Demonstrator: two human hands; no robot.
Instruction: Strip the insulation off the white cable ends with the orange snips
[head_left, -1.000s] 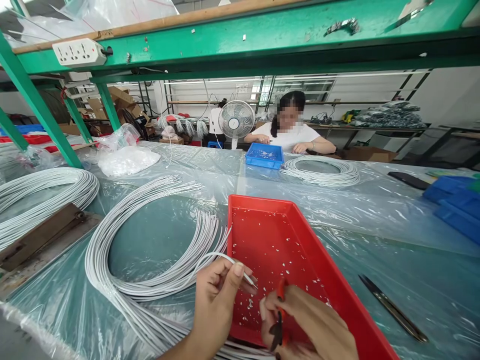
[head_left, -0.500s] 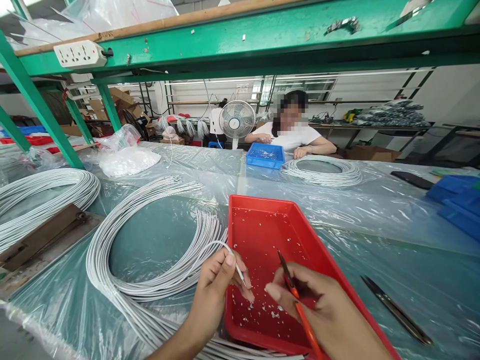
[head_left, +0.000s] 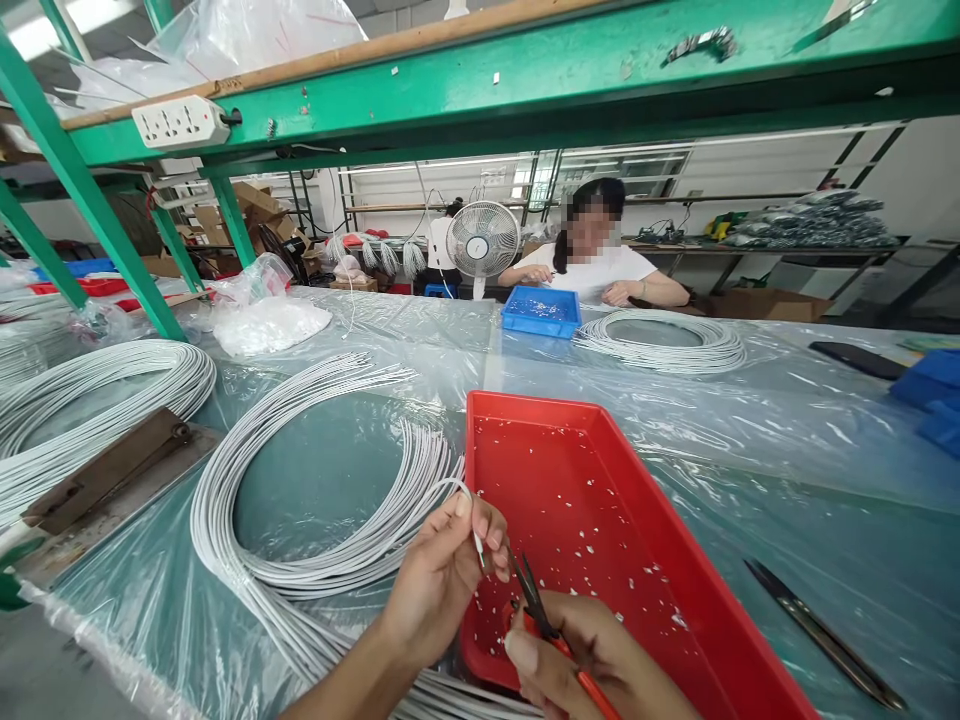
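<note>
My left hand (head_left: 431, 585) pinches a thin white cable (head_left: 452, 483) near its end. The cable arcs over the fingers and its tip points down above the near left of a red tray (head_left: 686, 535). In my right hand (head_left: 600, 640) are orange-handled snips (head_left: 535, 603), their dark pointed blades spread apart. The blades are close to my left fingertips and the cable tip, and I cannot tell whether they touch it. A big coil of white cables (head_left: 214, 520) lies left of the tray, its cut ends fanned out. Small white scraps are scattered in the tray.
Tweezers (head_left: 825, 635) lie right of the tray. A metal fixture (head_left: 112, 470) and another cable coil (head_left: 191, 365) are at left. Across the table, a co-worker (head_left: 600, 260) sits behind a blue tray (head_left: 541, 325) and a coil (head_left: 675, 355). A green shelf beam (head_left: 450, 100) spans above.
My right hand has moved left and down, bringing the snips close to the cable tip. Their blades, closed together before, are now apart. My left hand still pinches the cable.
</note>
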